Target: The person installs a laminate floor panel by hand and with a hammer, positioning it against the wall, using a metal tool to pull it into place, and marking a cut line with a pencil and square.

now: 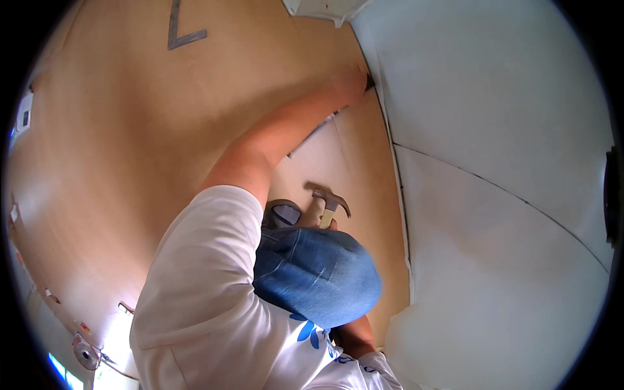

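Note:
My left arm stretches forward, and my left hand (349,83) is at the edge where the tan board (123,123) meets the pale wall (481,91), beside a small dark piece (369,82); its fingers are blurred. A thin dark metal strip (302,143) lies partly under that forearm. My right hand (333,223), mostly hidden behind my denim-covered knee (315,273), is closed on the wooden handle of a claw hammer (328,201), whose head points up above the knee. My shoe (283,212) shows beside the hammer.
A metal square (175,36) lies on the board at the upper left. A long seam crosses the pale surface on the right, which rises close beside me. At the lower left rim are a silver round object (86,353) with a cord and some small items.

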Demonstrator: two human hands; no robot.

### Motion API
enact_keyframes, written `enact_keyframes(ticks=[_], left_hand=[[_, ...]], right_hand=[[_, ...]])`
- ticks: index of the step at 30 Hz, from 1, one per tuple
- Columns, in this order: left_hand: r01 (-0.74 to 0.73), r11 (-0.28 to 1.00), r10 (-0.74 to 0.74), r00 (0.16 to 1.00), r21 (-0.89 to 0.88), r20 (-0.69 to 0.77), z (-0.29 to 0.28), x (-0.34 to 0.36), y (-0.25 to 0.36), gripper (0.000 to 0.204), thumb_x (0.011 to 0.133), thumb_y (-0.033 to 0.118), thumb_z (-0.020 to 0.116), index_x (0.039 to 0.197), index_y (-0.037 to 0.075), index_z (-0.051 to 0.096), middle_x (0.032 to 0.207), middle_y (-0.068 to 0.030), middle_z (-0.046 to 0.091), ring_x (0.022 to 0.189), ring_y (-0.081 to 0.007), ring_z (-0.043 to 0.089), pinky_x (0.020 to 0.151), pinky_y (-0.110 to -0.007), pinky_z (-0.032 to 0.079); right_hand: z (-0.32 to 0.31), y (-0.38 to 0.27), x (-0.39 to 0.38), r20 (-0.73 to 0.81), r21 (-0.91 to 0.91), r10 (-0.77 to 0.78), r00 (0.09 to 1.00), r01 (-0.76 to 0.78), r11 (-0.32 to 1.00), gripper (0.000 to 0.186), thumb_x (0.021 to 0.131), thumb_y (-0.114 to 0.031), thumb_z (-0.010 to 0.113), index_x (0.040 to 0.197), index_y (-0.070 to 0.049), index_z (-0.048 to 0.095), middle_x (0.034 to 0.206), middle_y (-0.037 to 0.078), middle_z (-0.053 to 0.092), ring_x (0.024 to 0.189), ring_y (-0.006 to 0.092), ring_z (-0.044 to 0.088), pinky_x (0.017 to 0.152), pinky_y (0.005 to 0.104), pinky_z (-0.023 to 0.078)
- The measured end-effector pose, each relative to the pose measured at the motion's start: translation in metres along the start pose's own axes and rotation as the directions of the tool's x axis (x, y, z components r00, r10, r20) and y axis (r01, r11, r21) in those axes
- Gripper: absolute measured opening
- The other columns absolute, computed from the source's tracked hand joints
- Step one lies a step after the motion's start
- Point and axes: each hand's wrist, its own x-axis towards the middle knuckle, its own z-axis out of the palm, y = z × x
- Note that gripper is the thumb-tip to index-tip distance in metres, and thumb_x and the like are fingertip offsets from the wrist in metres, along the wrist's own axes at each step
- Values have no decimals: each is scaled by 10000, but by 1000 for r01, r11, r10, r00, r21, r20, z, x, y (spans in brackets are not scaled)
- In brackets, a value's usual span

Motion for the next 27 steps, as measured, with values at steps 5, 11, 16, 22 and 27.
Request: enact_keyframes(ticks=[5,11,16,22,27], left_hand=[[-72,990,86,989,121,-119,-15,15,6,614,834,299,763,1290,-50,545,1250,-227,649,1114,-386,681,888,-483,581],[-93,987,101,993,132,-57,-24,6,-9,492,853,270,726,1241,-15,620,1154,-190,717,1080,-328,710,807,-479,601],[68,991,-89,978,113,189,-12,11,5,469,825,443,781,1145,99,785,1177,-105,760,1086,-295,728,805,-491,613],[-45,987,-2,953,151,302,-39,11,14,507,819,467,780,1180,112,786,1180,-71,762,1098,-276,722,818,-494,611],[-47,983,-10,951,176,310,-51,4,34,499,831,476,765,1188,128,789,1216,-56,752,1122,-268,714,867,-469,599]], right_hand=[[-16,16,32,57,-65,-225,973,228,971,333,944,-132,754,1224,-79,581,834,9,608,711,117,566,656,291,462],[-26,-30,-1,169,-136,91,981,-68,988,329,989,-153,719,1236,-67,520,774,28,576,501,113,503,446,302,427],[-25,-74,12,274,-69,-55,960,77,995,251,1032,-86,619,1248,-65,494,714,38,546,462,143,508,424,314,448],[20,-156,56,411,-40,-127,903,157,987,115,1078,-136,533,1117,-57,460,753,62,547,492,155,526,454,322,476],[83,-137,116,396,149,-156,905,105,983,146,1076,-150,540,1153,-42,479,869,79,609,593,173,592,549,340,527]])
